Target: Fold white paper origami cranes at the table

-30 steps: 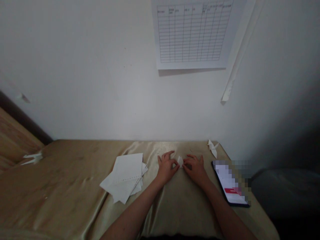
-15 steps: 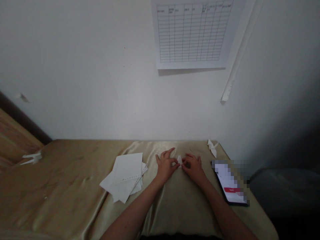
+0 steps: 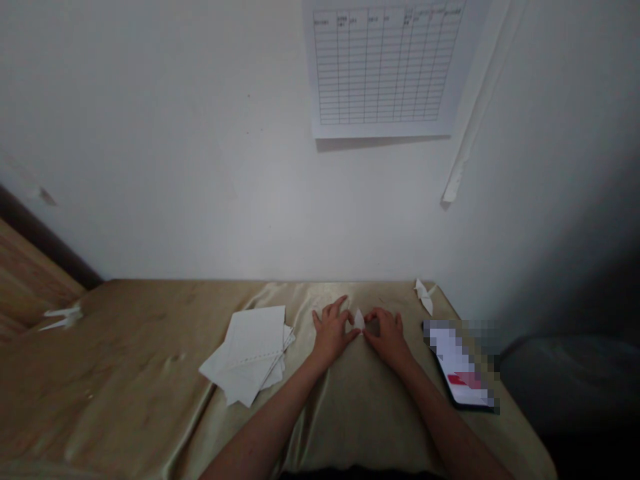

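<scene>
A small piece of folded white paper [image 3: 359, 321], narrow and pointed at the top, is between my two hands over the cloth. My left hand [image 3: 331, 333] pinches its lower left side with thumb and index finger, the other fingers spread away. On the opposite side, my right hand [image 3: 389, 339] holds the lower right edge with thumb and index finger bent round. The fingertips hide the lowest part of the paper.
A gold satin cloth [image 3: 150, 373] covers the table. Left of my hands lies a stack of white paper sheets [image 3: 255, 340]. On the right are a phone [image 3: 463, 373] and a folded paper crane [image 3: 424, 297]. Another white folded paper piece [image 3: 63, 316] rests far left. The wall rises behind.
The folded paper now shows a broader, leaf-like face between the hands. My index fingers have shifted slightly, while both arms stay in place.
</scene>
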The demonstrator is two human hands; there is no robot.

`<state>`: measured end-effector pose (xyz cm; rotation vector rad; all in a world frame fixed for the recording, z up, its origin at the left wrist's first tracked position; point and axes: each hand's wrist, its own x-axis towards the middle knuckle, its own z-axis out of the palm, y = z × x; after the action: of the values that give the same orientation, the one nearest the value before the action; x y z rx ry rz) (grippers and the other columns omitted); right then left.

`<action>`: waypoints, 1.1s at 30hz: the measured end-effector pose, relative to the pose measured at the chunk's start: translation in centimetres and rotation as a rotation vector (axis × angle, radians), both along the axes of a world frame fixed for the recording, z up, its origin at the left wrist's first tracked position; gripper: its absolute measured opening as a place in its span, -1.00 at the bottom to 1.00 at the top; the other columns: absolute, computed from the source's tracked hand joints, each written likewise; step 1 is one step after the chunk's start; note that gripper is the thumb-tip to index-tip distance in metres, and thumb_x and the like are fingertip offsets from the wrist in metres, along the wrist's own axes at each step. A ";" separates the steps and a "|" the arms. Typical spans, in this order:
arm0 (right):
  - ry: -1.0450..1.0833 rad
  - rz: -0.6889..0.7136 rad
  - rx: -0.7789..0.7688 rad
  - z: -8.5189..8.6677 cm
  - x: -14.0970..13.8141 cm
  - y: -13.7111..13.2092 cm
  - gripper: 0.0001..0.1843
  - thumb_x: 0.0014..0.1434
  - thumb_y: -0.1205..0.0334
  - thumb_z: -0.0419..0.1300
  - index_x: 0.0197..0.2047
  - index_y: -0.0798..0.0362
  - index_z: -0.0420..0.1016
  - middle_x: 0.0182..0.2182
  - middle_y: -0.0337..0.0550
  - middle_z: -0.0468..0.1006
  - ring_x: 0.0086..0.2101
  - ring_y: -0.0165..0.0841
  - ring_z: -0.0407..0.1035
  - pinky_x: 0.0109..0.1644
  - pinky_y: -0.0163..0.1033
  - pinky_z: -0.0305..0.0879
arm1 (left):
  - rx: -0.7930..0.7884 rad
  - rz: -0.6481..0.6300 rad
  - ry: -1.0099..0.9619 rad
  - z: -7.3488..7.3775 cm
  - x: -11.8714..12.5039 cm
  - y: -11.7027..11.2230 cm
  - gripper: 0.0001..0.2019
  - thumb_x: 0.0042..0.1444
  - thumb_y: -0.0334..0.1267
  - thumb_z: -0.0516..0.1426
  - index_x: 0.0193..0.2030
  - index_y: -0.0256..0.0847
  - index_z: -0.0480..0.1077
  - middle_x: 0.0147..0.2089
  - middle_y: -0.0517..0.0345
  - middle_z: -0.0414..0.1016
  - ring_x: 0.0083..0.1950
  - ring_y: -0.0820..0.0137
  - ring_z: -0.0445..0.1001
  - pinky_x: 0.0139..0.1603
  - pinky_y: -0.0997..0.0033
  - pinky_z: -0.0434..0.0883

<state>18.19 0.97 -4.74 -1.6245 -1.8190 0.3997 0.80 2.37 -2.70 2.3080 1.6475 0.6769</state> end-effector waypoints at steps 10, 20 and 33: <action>0.053 0.065 -0.032 1.0 0.1 -0.2 -0.85 0.09 0.21 0.12 -0.28 -0.06 0.51 -0.07 -0.14 0.58 0.22 -0.13 0.22 0.31 0.39 -0.46 | 0.009 -0.006 -0.009 0.0 -0.1 -0.1 -0.81 0.06 -0.15 0.32 -0.15 0.13 0.52 0.44 0.31 0.09 0.39 0.07 0.07 0.32 -0.52 -0.21; 0.042 0.045 -0.020 1.4 0.0 -0.5 -0.81 0.13 0.16 0.13 -0.26 -0.09 0.57 -0.08 -0.15 0.61 0.21 -0.10 0.23 0.30 0.39 -0.51 | -0.020 0.001 -0.019 -0.1 -0.4 0.0 -0.92 0.07 -0.09 0.31 -0.26 0.19 0.60 0.43 0.36 0.14 0.36 0.07 0.14 0.31 -0.53 -0.26; -0.123 -0.008 0.001 1.2 -0.2 -0.9 -0.77 0.20 0.10 0.14 -0.18 -0.21 0.63 -0.03 -0.18 0.60 0.20 -0.06 0.19 0.27 0.48 -0.48 | -0.016 0.020 0.011 0.0 -0.5 0.0 -0.84 0.08 -0.03 0.29 -0.17 0.23 0.59 0.44 0.30 0.11 0.36 0.03 0.15 0.32 -0.52 -0.25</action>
<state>18.01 0.06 -3.51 -1.6885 -1.9017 0.3012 0.31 2.33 -2.73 2.2909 1.6765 0.6541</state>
